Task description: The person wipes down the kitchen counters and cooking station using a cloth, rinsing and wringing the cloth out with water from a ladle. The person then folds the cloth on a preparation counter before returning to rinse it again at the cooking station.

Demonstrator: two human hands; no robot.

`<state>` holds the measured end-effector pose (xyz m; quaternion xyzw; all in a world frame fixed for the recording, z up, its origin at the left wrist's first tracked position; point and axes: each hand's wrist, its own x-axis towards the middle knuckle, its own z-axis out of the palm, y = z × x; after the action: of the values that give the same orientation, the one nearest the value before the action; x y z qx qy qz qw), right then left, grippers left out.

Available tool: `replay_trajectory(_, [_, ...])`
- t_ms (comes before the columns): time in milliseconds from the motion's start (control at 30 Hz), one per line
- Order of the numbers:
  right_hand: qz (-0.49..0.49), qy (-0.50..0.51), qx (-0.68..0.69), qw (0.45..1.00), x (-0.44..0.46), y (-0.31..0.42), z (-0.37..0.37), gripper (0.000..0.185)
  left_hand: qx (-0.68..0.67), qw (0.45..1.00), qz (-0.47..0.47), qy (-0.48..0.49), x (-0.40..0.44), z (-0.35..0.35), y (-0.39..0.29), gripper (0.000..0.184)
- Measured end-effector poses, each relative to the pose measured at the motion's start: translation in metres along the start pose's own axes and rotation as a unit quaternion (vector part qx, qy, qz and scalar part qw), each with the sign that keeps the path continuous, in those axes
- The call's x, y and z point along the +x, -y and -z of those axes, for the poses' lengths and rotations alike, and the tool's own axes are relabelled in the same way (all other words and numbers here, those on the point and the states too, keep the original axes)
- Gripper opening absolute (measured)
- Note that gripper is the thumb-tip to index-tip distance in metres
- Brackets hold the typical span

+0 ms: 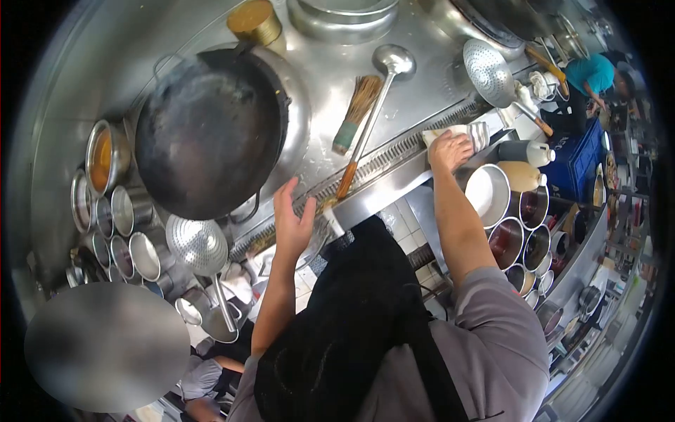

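My left hand (294, 221) is raised near the front edge of the steel range, fingers spread, holding nothing. It is to the right of a large black wok (211, 133) with haze over its bowl. At the right, my right hand (450, 150) rests on a folded striped cloth (477, 135), its fingers bent over the cloth on the counter edge. Between the hands lies a ladle (369, 126) with a wooden handle, beside a bamboo brush (358, 112) with a green-wrapped grip.
A perforated strainer (197, 246) sits below the wok; another strainer (489, 72) lies at upper right. Metal pots (146, 257) crowd the left. White-lined container (487, 197), jugs (522, 176) and a blue crate (573, 158) stand right. Other people (590, 74) appear at far right and lower left.
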<state>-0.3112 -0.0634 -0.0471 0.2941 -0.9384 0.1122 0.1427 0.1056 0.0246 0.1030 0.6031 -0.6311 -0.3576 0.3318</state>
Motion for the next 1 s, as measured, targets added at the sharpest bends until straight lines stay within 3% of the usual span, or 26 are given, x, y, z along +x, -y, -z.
replay_trajectory(100, [0.042, 0.054, -0.01, 0.998, -0.05, 0.007, 0.034, 0.043, -0.008, 1.0, -0.012, 0.002, -0.032, 0.023, 0.009, 0.053])
replay_trajectory(267, [0.131, 0.032, 0.047, 0.99, -0.158, 0.009, 0.067, 0.031, -0.019, 0.999, -0.032, 0.015, -0.081, 0.067, 0.016, 0.048])
replay_trajectory(400, [0.314, 0.061, 0.124, 0.939, -0.241, -0.004, 0.08, 0.024, -0.022, 0.999, -0.025, 0.024, -0.105, 0.086, 0.019, 0.044])
replay_trajectory(467, [0.407, 0.134, 0.139, 0.893, -0.262, 0.006, 0.125, 0.025, -0.051, 0.997, -0.048, 0.028, -0.105, 0.082, 0.02, 0.047])
replay_trajectory(500, [0.407, 0.12, 0.14, 0.895, -0.263, 0.012, 0.142, 0.025, -0.073, 0.995, -0.06, 0.037, -0.103, 0.08, 0.019, 0.049])
replay_trajectory(533, [0.342, 0.169, 0.242, 0.892, -0.261, 0.021, 0.158, 0.026, -0.076, 0.994, -0.073, 0.031, -0.099, 0.075, 0.01, 0.049])
replay_trajectory(567, [0.275, 0.216, 0.344, 0.872, -0.256, 0.031, 0.173, 0.027, -0.213, 0.975, 0.05, 0.044, -0.094, 0.065, -0.002, 0.061])
replay_trajectory(600, [0.278, 0.202, 0.352, 0.87, -0.246, 0.04, 0.193, 0.027, -0.341, 0.922, 0.17, 0.06, -0.088, 0.057, -0.015, 0.073])
replay_trajectory(667, [0.346, 0.275, 0.407, 0.799, -0.221, 0.056, 0.244, 0.029, -0.387, 0.882, 0.253, 0.093, -0.069, 0.052, -0.048, 0.103])
replay_trajectory(733, [0.391, 0.38, 0.451, 0.707, -0.196, 0.068, 0.311, 0.034, -0.402, 0.894, 0.184, 0.076, -0.04, 0.026, -0.04, 0.125])
replay_trajectory(800, [0.343, 0.501, 0.451, 0.655, -0.169, 0.077, 0.339, 0.037, -0.505, 0.836, 0.182, 0.114, -0.017, 0.028, -0.041, 0.125])
replay_trajectory(833, [0.336, 0.537, 0.47, 0.615, -0.151, 0.082, 0.348, 0.035, -0.53, 0.818, 0.18, 0.132, -0.006, 0.029, -0.034, 0.123])
replay_trajectory(867, [0.339, 0.528, 0.479, 0.614, -0.133, 0.085, 0.355, 0.035, -0.552, 0.8, 0.181, 0.15, 0.002, 0.031, -0.025, 0.122])
replay_trajectory(900, [0.286, 0.606, 0.5, 0.548, -0.115, 0.088, 0.359, 0.033, -0.578, 0.772, 0.162, 0.207, 0.006, 0.031, -0.02, 0.118])
replay_trajectory(933, [0.233, 0.678, 0.512, 0.473, -0.097, 0.091, 0.359, 0.031, -0.629, 0.722, 0.148, 0.25, 0.008, 0.032, -0.028, 0.111])
replay_trajectory(1000, [0.192, 0.703, 0.53, 0.435, -0.067, 0.102, 0.343, 0.031, -0.716, 0.62, 0.126, 0.293, 0.013, 0.024, -0.049, 0.102])
